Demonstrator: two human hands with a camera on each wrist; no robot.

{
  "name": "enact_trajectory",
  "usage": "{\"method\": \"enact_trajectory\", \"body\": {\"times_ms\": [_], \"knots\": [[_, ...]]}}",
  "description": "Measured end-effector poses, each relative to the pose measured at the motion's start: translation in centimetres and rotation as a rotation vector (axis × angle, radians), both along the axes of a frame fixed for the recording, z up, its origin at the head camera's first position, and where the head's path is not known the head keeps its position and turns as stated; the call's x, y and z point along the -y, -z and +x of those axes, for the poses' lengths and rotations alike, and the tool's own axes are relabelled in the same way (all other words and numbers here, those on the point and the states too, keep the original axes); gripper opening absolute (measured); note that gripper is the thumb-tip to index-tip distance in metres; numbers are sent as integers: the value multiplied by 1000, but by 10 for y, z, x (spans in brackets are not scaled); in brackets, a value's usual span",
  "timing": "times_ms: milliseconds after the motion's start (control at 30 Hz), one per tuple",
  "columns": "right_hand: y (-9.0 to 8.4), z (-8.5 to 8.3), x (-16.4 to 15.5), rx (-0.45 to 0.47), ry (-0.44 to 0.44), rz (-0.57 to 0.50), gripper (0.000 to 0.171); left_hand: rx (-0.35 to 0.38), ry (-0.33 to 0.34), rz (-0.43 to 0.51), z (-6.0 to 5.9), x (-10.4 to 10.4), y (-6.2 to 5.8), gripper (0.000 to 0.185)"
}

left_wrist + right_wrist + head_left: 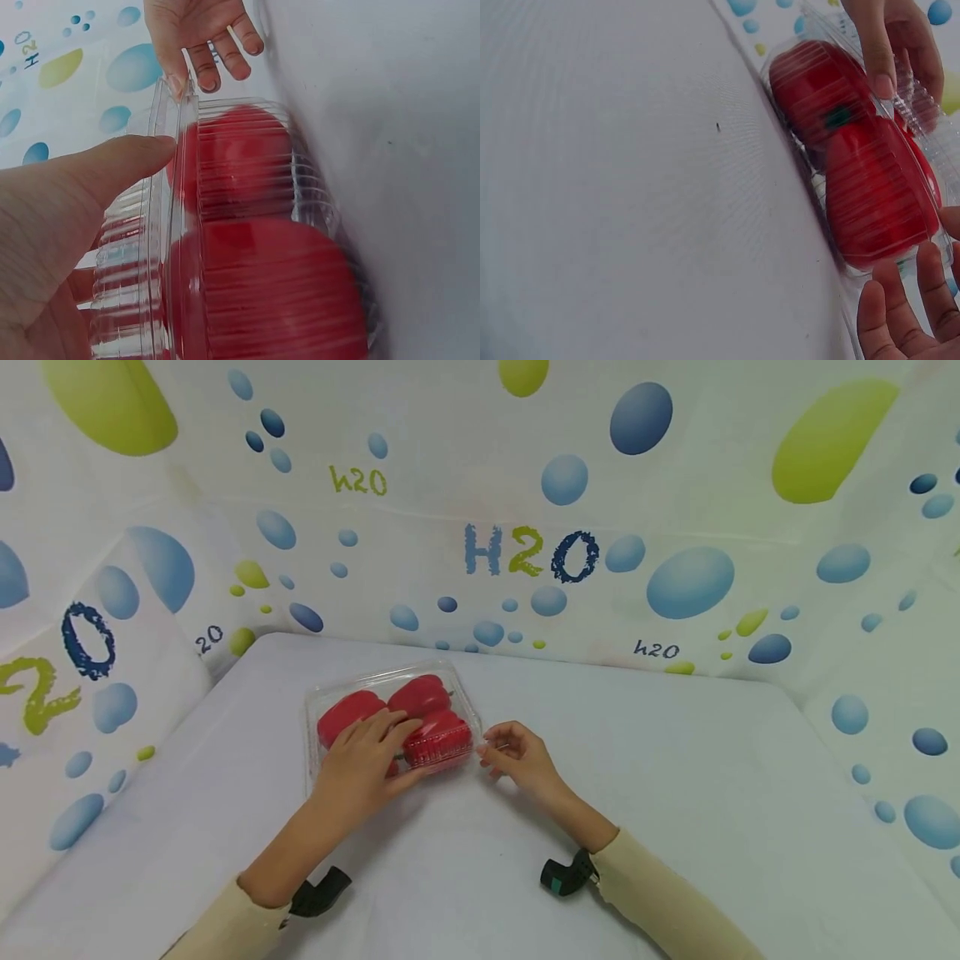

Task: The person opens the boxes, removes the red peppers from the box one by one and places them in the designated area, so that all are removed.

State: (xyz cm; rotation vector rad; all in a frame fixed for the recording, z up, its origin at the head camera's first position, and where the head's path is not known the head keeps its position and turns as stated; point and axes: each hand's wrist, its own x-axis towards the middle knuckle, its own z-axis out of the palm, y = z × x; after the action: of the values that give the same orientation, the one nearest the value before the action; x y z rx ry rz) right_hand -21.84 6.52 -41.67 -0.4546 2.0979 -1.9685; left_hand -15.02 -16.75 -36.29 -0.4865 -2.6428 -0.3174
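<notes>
A clear plastic clamshell container (315,706) holds several red bell peppers (420,695), seen through its ribbed walls. My left hand (360,768) lies over its near-left part. In the left wrist view, the left thumb (154,150) presses the seam between lid and base, while the fingers reach round the lid's far side, partly hidden. At the near-right corner, my right hand (525,760) pinches the container's rim between thumb and index finger. The other right fingers (889,281) hang spread beside the corner. A green stem (838,116) shows on one pepper.
The container stands on a white-covered table (637,777). Behind it and at both sides hangs a white sheet (435,468) printed with blue and green drops and "H2O" lettering. Dark wrist cameras (566,872) are strapped under both sleeves.
</notes>
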Motion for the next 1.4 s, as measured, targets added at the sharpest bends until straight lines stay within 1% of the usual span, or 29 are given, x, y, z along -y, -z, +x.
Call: {"method": "enact_trajectory", "body": {"times_ms": [333, 567, 733, 867, 1133, 1200, 1267, 1400], "knots": [[1, 0, -1, -10, -7, -8, 28, -13, 9, -5, 2, 8, 3, 67], [3, -2, -1, 9, -13, -6, 28, -87, 34, -62, 2, 11, 3, 62], [2, -1, 0, 1, -33, -12, 29, -144, 54, -84, 3, 13, 3, 58], [2, 0, 2, -12, -37, -22, 27, -172, 66, -90, 2, 15, 3, 57], [1, 1, 7, -16, 1, -44, 24, -215, 86, -79, 0, 14, 5, 59], [0, 1, 8, -19, 1, -42, 24, -206, 78, -70, 1, 14, 6, 62], [-1, 2, 9, -22, 0, -40, 24, -178, 54, -61, 2, 15, 6, 65], [-2, 3, 9, -19, -1, -35, 24, -81, -15, -37, 4, 18, 5, 72]]}}
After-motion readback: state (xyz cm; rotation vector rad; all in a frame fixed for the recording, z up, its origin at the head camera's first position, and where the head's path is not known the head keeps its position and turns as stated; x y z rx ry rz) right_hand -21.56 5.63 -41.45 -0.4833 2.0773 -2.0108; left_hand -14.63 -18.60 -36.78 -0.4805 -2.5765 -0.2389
